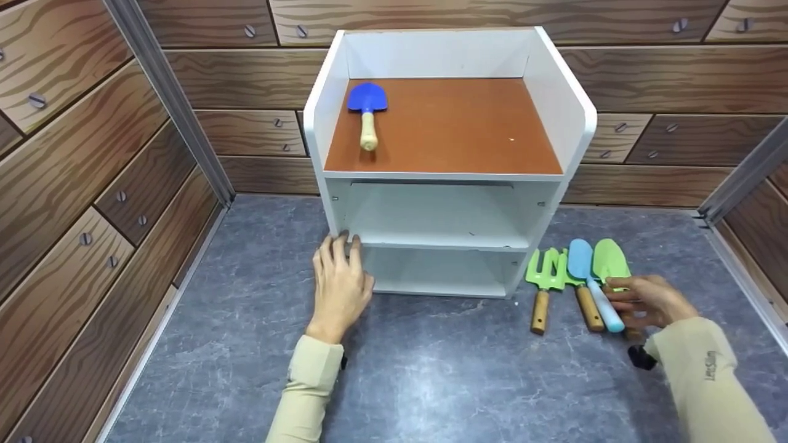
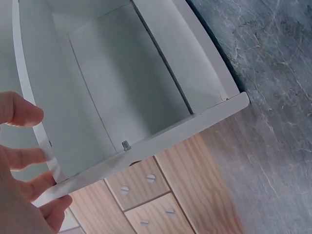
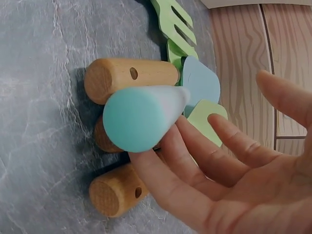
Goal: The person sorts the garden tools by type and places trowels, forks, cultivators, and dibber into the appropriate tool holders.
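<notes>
My left hand (image 1: 338,283) rests with extended fingers at the left front edge of a small white shelf unit (image 1: 443,248), level with its middle board. In the left wrist view, the fingertips (image 2: 44,183) touch the corner of the frame. On the right, my right hand (image 1: 655,300) reaches in over the tools, fingers spread and slightly bent. Its fingertips lie right under the handle of a light blue trowel (image 1: 606,309), with the thumb apart. This trowel lies over wooden-handled green tools, among them a trowel (image 1: 609,258); a green fork (image 1: 545,274) lies left of it.
A blue toy shovel (image 1: 368,99) with a pale wooden handle lies on the brown top board (image 1: 455,123) of the unit. Wood-patterned walls (image 1: 246,80) enclose the grey marbled floor (image 1: 418,375) at the back and sides.
</notes>
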A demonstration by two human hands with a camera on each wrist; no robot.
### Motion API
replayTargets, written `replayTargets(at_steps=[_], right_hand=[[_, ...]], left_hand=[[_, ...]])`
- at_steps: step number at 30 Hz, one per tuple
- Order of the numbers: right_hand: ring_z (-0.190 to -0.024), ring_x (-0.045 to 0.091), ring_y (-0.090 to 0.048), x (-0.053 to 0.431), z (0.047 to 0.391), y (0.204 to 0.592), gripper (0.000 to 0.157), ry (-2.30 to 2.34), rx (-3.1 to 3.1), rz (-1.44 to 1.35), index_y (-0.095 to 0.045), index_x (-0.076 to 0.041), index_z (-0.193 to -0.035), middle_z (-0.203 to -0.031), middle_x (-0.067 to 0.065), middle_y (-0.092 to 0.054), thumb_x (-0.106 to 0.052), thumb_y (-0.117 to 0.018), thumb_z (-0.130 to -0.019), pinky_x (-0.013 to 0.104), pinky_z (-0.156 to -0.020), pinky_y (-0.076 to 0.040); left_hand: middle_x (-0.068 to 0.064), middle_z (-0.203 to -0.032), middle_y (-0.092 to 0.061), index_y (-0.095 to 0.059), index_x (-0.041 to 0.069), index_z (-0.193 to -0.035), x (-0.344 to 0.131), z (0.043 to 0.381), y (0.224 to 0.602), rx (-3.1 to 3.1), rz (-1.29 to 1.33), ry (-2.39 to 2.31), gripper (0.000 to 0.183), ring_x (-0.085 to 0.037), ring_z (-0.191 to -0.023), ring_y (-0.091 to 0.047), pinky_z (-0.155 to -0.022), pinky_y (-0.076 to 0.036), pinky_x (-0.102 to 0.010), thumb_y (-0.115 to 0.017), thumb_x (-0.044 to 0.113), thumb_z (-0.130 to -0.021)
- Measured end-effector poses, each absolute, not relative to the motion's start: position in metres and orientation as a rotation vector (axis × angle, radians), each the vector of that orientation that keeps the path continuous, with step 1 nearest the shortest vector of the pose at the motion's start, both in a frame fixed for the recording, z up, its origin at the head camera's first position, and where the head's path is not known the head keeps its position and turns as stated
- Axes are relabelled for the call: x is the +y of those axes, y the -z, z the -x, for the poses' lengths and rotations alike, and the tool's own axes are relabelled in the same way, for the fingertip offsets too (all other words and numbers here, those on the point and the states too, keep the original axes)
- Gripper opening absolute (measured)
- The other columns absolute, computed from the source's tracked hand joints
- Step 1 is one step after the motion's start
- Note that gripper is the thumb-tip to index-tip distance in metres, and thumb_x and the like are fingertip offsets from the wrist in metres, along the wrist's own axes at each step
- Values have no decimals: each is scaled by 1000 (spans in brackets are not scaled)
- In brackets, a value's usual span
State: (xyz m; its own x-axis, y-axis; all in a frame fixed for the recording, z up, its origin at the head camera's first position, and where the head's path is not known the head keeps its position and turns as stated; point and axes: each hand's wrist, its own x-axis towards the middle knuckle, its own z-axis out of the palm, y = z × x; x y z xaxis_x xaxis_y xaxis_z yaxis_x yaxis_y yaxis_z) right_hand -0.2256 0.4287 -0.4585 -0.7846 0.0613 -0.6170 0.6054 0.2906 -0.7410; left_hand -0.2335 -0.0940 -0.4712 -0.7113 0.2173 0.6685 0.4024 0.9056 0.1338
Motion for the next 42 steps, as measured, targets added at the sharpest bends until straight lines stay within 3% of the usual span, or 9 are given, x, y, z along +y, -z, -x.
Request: replayTargets(at_steps=[6,11,19,29,31,33,36,38,42], right_hand=[[-91,17,-66,423,229,459,72,1419,2122,-552,-32,18,-146,-110,13,-67,-36,-53,-103,46,-86,-57],[-101,24,-65,421,230,460,78,1388,2130,-518,-23,21,-148,-141,40,-44,-37,-50,-104,48,-91,-56],[-109,29,-63,419,232,471,82,1461,2024,-547,-13,21,-151,-154,42,-20,-37,-49,-105,50,-94,-52],[-115,28,-59,425,231,479,83,1481,2057,-568,-14,18,-153,-159,34,-19,-32,-57,-102,47,-95,-51],[-113,27,-59,426,231,480,82,1476,2085,-573,-17,16,-153,-158,34,-23,-30,-60,-100,48,-95,-51],[-106,23,-61,427,230,480,78,1492,2086,-572,-23,15,-151,-145,34,-44,-28,-61,-99,46,-93,-52],[-94,16,-65,429,229,480,64,1574,2034,-554,-37,11,-147,-112,14,-67,-23,-62,-99,42,-87,-54],[-89,15,-68,430,228,480,58,1622,1997,-543,-40,7,-147,-99,-3,-67,-19,-62,-100,40,-82,-55],[-90,18,-72,431,227,481,66,1668,1947,-530,-28,6,-155,-95,-5,-66,-12,-60,-100,38,-80,-55]], left_hand=[[-28,-133,-50,-57,-11,-132,-93,234,472,-2384,445,369,58,-51,-127,-41,-105,-34,-60,-70,5,-78],[-28,-133,-50,-56,-10,-133,-93,233,470,-2395,444,364,57,-51,-127,-41,-105,-33,-60,-68,7,-80],[-28,-134,-50,-56,-10,-133,-94,234,472,-2392,445,362,59,-51,-127,-41,-105,-33,-59,-71,7,-79],[-29,-132,-50,-56,-11,-132,-95,235,472,-2378,447,369,58,-52,-127,-41,-106,-34,-60,-70,6,-79],[-29,-132,-51,-56,-11,-132,-95,235,471,-2373,447,369,58,-52,-127,-41,-107,-34,-60,-69,6,-78],[-29,-132,-50,-57,-11,-132,-94,235,470,-2372,447,371,57,-52,-127,-41,-107,-34,-60,-69,6,-78],[-29,-132,-50,-57,-11,-131,-94,235,471,-2374,447,366,57,-52,-126,-41,-106,-34,-60,-69,5,-78],[-29,-133,-50,-57,-11,-132,-94,234,472,-2380,448,360,57,-52,-127,-41,-106,-35,-60,-69,5,-79],[-29,-134,-50,-57,-11,-132,-94,233,472,-2392,450,352,57,-52,-127,-41,-105,-35,-60,-70,5,-79]])
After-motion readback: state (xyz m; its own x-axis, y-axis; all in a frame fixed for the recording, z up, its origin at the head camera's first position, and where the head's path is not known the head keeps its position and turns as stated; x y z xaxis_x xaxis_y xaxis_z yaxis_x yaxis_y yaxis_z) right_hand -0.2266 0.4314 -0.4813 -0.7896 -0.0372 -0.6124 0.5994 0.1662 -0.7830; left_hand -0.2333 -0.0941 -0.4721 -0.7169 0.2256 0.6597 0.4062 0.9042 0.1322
